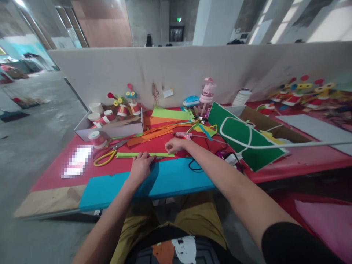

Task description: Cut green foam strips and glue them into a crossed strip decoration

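A narrow light-green paper strip lies across the red table, just behind a blue sheet. My left hand holds the strip down with bent fingers, its thumb pointing right along the near edge. Over the strip's right end is my right hand, closed with curled fingers; whatever is in them is hidden. Just behind the right hand lies a pink glue gun. Scissors with yellow handles rest left of the strip, beside a decorated paper cup.
A white box with cups and cup figures stands at the back left. Orange paper strips and green sheets lie behind my hands. A dark-green board, white tubing and a pink bottle are to the right.
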Available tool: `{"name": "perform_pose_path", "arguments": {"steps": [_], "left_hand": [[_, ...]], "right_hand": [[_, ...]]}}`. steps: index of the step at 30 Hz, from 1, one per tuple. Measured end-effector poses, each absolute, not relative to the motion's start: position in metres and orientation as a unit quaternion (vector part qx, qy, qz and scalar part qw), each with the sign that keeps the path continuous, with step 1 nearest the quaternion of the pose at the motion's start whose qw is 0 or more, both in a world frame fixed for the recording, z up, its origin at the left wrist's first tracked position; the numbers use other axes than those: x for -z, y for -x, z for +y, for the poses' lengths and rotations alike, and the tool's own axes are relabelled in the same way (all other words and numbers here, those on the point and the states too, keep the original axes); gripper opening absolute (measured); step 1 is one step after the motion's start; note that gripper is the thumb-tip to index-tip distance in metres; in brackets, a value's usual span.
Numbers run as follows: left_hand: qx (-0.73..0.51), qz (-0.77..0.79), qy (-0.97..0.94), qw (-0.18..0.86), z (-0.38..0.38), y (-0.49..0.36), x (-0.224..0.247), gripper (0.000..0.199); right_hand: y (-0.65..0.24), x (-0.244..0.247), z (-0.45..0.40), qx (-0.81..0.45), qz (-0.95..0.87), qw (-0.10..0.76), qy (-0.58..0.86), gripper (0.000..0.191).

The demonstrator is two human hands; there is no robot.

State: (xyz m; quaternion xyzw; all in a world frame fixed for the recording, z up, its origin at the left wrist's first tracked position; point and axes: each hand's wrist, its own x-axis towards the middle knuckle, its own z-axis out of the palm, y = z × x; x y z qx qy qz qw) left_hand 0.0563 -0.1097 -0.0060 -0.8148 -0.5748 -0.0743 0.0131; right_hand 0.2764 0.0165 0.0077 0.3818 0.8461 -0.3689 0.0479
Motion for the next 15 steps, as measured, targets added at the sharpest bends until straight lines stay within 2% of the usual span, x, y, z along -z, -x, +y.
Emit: {"name": "perform_pose_path", "arguments": {"steps": [15], "left_hand": [[0.078,-0.560,0.825,0.010,-0.1127,-0.0594,0.0069,0.045]], "right_hand": [[-0.2757,-0.0069,0.0216,0.399,0.831,0.054,-0.382,0.028]]}}
